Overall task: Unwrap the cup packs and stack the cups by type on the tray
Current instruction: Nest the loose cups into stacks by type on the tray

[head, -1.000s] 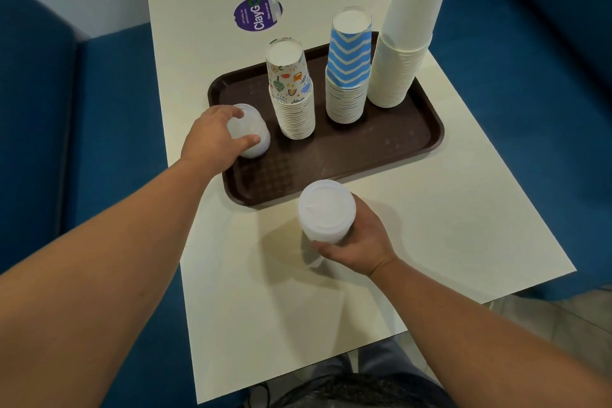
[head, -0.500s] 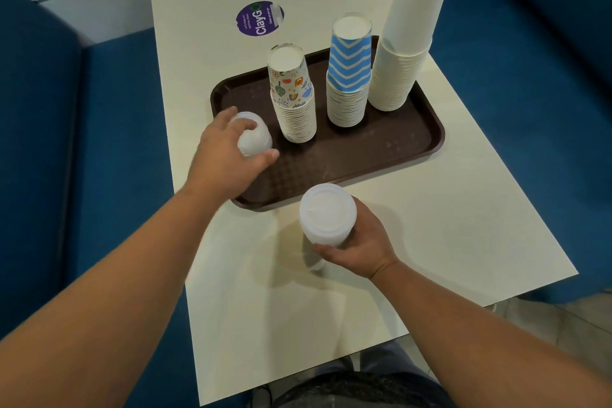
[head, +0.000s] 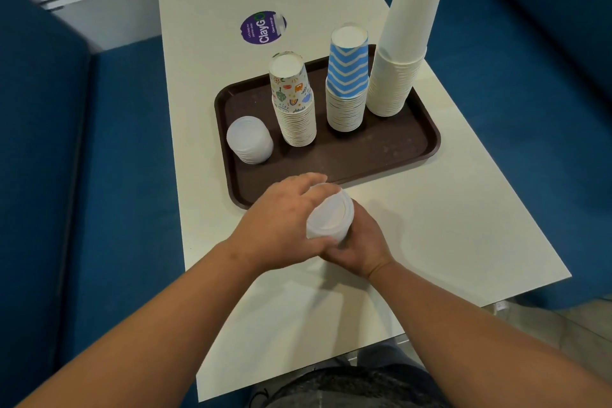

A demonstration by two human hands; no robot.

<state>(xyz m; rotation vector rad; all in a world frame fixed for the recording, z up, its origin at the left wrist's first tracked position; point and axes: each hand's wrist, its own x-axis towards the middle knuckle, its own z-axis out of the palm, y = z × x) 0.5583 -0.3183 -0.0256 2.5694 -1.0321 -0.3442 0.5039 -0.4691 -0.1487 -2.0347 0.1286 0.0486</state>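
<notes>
Nearest the camera, both bare forearms reach over the long cream-white desk (head: 430, 242) and meet on a short stack of translucent white plastic cups (head: 329, 217), turned bottom-up and held just above the desk, close to the near edge of the tray. The right hand (head: 359, 247) has its grip wrapped round the lower part of this stack from beneath. The left hand (head: 281, 225) lies over the stack's left side, fingers curved around its far side and thumb along its near side, so its grip also grasps the stack.

Beyond the hands lies a dark brown rectangular plastic tray (head: 381, 156) with a textured floor. At its left end sits a second low stack of translucent white plastic cups (head: 250, 141), upside down. Beside that stands a stack of paper cups printed with small coloured drawings (head: 293, 103), then a stack of paper cups with blue and white zigzag stripes (head: 347, 83), and at the far right corner a tall, leaning stack of plain white paper cups (head: 405, 43). All are inverted.

Farther along the desk is a round purple sticker (head: 262, 27) reading "ClayGo"; its smaller print is too fine to read. Blue upholstered seats (head: 109, 175) flank the desk.
</notes>
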